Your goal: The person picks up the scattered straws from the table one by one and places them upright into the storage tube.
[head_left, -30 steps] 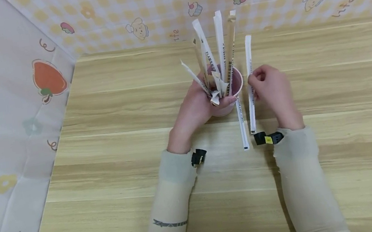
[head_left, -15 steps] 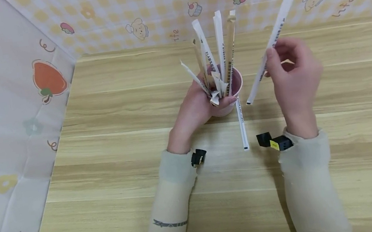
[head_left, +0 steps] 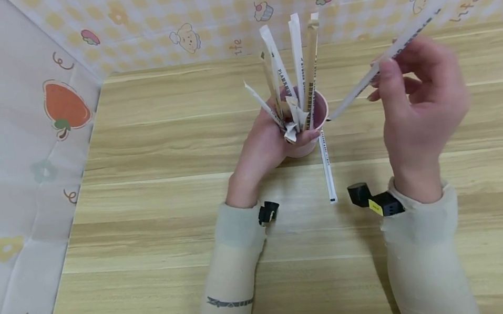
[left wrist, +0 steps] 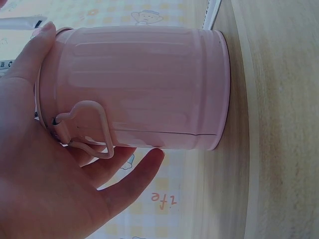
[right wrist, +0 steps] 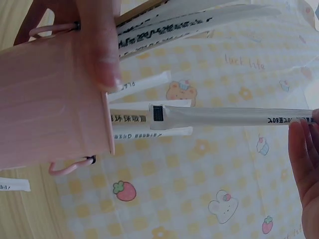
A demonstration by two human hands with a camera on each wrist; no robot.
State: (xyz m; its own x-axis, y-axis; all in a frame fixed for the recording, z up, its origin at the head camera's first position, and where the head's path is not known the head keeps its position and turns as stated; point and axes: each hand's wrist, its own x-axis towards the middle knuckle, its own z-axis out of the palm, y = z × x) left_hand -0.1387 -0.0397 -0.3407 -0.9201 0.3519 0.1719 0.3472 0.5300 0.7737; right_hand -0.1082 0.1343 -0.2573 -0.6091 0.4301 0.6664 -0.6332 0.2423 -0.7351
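A pink metal pail [left wrist: 134,79] with small wire handles stands on the table. My left hand [head_left: 262,147] holds it by the rim, thumb over the near side. Several paper-wrapped straws [head_left: 299,66] stick up out of the pail, some white and some brown, along with crumpled wrapper ends. Between thumb and fingers, my right hand [head_left: 425,97] pinches another white-wrapped straw [head_left: 361,84], tilted up to the right. Its lower end is close to the pail's right rim in the head view. In the right wrist view this straw [right wrist: 219,117] points toward the pail's mouth.
One more wrapped straw [head_left: 328,173] lies on the wooden table [head_left: 148,245], its far end hidden by the pail. A printed checked cloth [head_left: 212,3] hangs behind the table, and a white patterned cloth [head_left: 10,210] covers the left side.
My right hand has lifted the straw off the table and drawn back right, tilting it so its lower end points at the pail. My left hand and the pail have stayed put.
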